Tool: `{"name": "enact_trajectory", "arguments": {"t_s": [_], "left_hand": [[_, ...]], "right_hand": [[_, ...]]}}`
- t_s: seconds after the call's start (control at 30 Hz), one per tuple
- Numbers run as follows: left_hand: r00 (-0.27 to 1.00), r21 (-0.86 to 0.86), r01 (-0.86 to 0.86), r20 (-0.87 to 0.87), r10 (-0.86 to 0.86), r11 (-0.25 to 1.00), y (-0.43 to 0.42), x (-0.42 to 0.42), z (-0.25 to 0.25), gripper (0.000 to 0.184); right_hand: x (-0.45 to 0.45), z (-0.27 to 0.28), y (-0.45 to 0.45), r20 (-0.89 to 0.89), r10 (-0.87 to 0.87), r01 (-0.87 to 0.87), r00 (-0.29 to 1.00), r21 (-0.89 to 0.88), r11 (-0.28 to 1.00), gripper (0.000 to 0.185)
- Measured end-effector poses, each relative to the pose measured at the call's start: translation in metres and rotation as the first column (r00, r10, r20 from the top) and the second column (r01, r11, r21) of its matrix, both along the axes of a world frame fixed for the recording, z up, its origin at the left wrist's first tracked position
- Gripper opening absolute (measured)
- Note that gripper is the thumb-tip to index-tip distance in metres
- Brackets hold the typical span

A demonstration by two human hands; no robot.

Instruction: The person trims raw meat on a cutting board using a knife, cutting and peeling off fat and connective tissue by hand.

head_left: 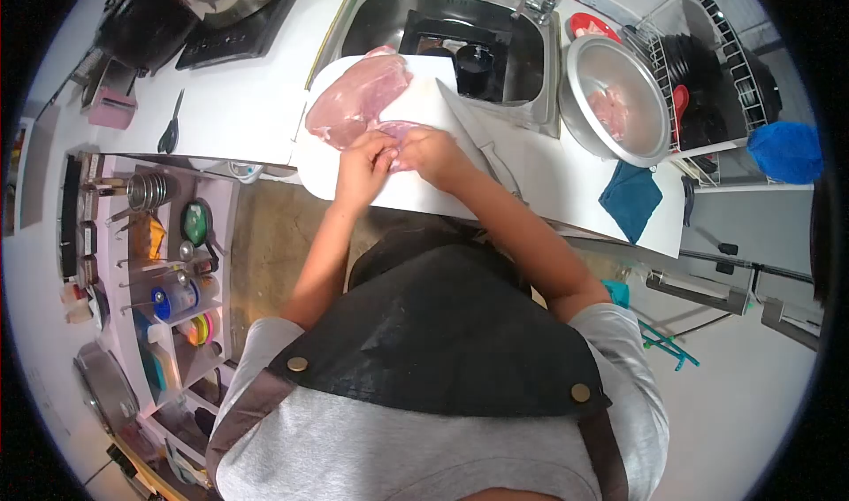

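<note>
The fingers point(382, 142) of your left hand point(360, 171) and those of your right hand point(435, 158) are curling inward, nearly closed, and are pinching the smaller piece of meat point(407, 129) between them. Your hands are partly covering the contact area, so you cannot tell the exact fingertip gap. The smaller piece of meat is lying above the frame centre, near the lower edge of the white cutting board point(325, 175). The larger piece of meat point(355, 100) is resting at the board's upper left. The knife point(467, 126) is lying to the right of your hands, its handle extending over the worktop point(559, 175). At the upper right of the frame, the metal bowl point(577, 75) is holding other meat pieces point(610, 110).

Current step, as judged: you are handling the meat bimanually, without the blade. Any further movement is calling for a secure pinch and for wrist clearance from the knife.
</note>
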State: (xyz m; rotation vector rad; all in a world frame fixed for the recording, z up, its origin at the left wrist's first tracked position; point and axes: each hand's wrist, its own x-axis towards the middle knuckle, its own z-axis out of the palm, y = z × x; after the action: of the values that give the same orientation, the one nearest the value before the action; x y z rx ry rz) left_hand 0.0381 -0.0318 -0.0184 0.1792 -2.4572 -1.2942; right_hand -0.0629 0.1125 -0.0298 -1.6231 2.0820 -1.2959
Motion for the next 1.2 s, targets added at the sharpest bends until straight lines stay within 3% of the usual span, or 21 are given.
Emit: {"name": "enact_trajectory", "arguments": {"t_s": [0.07,0.17,0.3,0.37,0.4,0.47,0.5,0.57,0.6,0.63,0.67,0.7,0.73,0.77,0.83,1.0,1.07,1.2], "left_hand": [[0.997,-0.053,-0.039,-0.067,0.035,0.998,0.001,0.005,-0.01,0.019],[0.999,0.051,0.021,-0.038,-0.019,0.998,-0.002,0.009,-0.008,0.024],[0.995,-0.076,0.031,-0.087,-0.038,0.997,0.001,0.01,-0.008,0.03],[1.0,-0.024,0.008,0.0,-0.008,1.0,0.003,0.011,-0.009,0.033],[1.0,-0.025,0.008,0.0,-0.008,1.0,0.004,0.011,-0.009,0.033],[0.989,-0.003,-0.054,-0.139,0.053,0.999,0.008,0.012,-0.011,0.032],[0.988,-0.003,-0.054,-0.143,0.053,0.999,0.013,0.015,-0.009,0.032],[0.905,0.111,-0.397,-0.12,0.409,0.911,0.027,0.025,-0.004,0.027],[0.93,0.33,-0.339,-0.023,0.366,0.881,0.035,0.025,-0.005,0.025],[0.93,0.331,-0.339,-0.022,0.366,0.881,0.039,0.024,-0.004,0.025],[0.948,0.472,-0.314,0.099,0.304,0.824,0.04,0.022,-0.002,0.023],[0.953,0.6,-0.302,0.207,0.221,0.741,0.04,0.021,0.001,0.021],[0.976,0.736,-0.218,0.181,0.124,0.641,0.037,0.018,0.004,0.02],[0.975,0.734,-0.219,0.183,0.123,0.643,0.035,0.015,0.0,0.02],[0.999,0.839,-0.028,0.008,0.039,0.543,0.03,0.009,-0.008,0.022],[1.0,0.862,-0.018,0.008,0.022,0.507,0.031,-0.003,-0.013,0.011],[0.996,0.833,-0.063,0.085,-0.014,0.55,0.025,-0.004,-0.016,0.017],[0.986,0.734,-0.164,0.127,0.104,0.659,0.026,-0.012,-0.034,0.012]], "right_hand": [[0.001,-0.001,0.0,-0.189,-0.077,0.082,0.979,0.016,0.997,0.01],[0.002,-0.013,-0.001,-0.232,-0.148,0.156,0.961,0.016,0.988,0.006],[0.001,-0.002,0.001,-0.116,-0.208,0.224,0.971,0.148,0.963,0.006],[0.003,0.002,0.002,0.182,-0.248,0.23,0.952,0.111,0.967,0.006],[0.002,0.006,0.003,0.182,-0.247,0.23,0.952,0.111,0.967,0.006],[0.0,0.013,0.006,0.614,-0.329,0.207,0.717,0.263,0.942,0.009],[0.001,0.018,0.006,0.612,-0.329,0.208,0.719,0.262,0.942,0.009],[0.003,0.026,0.006,0.749,-0.365,0.234,0.553,0.281,0.931,0.015],[0.003,0.024,0.007,0.748,-0.368,0.238,0.552,0.282,0.93,0.015],[0.004,0.021,0.008,0.843,-0.28,0.184,0.459,0.218,0.958,0.016],[0.005,0.018,0.009,0.917,-0.185,0.136,0.353,0.146,0.98,0.017],[0.008,0.017,0.006,0.918,-0.184,0.134,0.353,0.145,0.98,0.017],[0.013,0.017,0.002,0.923,-0.208,0.2,0.323,0.148,0.969,0.017],[0.016,0.015,0.0,0.929,-0.23,0.266,0.29,0.153,0.952,0.016],[0.013,0.009,0.004,0.922,-0.226,0.285,0.314,0.136,0.949,0.016],[0.004,0.006,0.005,0.88,-0.298,0.295,0.369,0.193,0.936,0.016],[0.002,0.006,0.002,0.716,-0.43,0.34,0.55,0.279,0.898,0.013],[0.004,-0.001,-0.005,0.513,-0.516,0.446,0.686,0.265,0.855,0.012]]}}
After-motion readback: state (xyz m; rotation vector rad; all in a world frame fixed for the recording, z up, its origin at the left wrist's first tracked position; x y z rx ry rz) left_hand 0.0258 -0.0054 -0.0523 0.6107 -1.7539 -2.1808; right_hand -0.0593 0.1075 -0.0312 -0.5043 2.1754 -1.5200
